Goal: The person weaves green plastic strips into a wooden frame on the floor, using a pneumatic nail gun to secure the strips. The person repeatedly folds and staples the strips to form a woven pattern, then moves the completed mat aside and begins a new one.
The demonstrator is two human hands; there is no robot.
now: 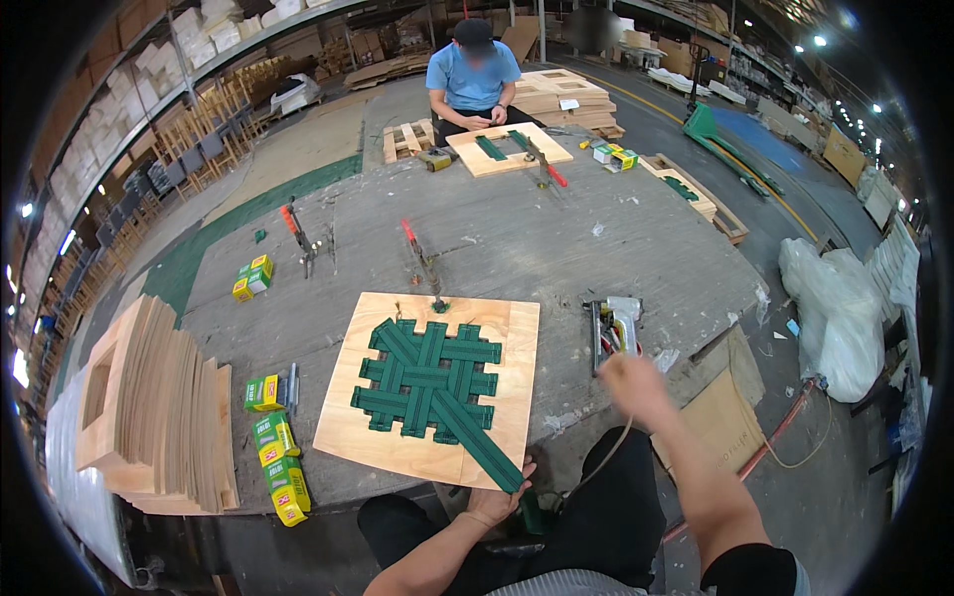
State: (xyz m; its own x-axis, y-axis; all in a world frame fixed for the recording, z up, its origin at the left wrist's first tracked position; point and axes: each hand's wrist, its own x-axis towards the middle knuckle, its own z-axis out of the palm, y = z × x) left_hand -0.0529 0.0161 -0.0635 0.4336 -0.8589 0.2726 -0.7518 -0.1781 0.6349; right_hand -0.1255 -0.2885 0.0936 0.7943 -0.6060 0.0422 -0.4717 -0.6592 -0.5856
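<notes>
A square plywood seat frame (497,328) lies on the workbench, with dark green webbing straps (429,377) woven across its opening. My left hand (497,500) grips the loose end of one diagonal green strap (487,452) at the frame's near right corner. My right hand (634,382) is raised and blurred, just short of the pneumatic staple gun (613,328) lying to the frame's right; I cannot tell whether its fingers are closed. A red-handled clamp (422,260) holds the frame's far edge.
A stack of plywood frames (159,407) stands at the left, with yellow-green staple boxes (273,447) beside it. Another red clamp (298,233) lies farther back. A person in a blue shirt (472,79) works on a second frame (509,149) across the bench. White bags (840,308) sit right.
</notes>
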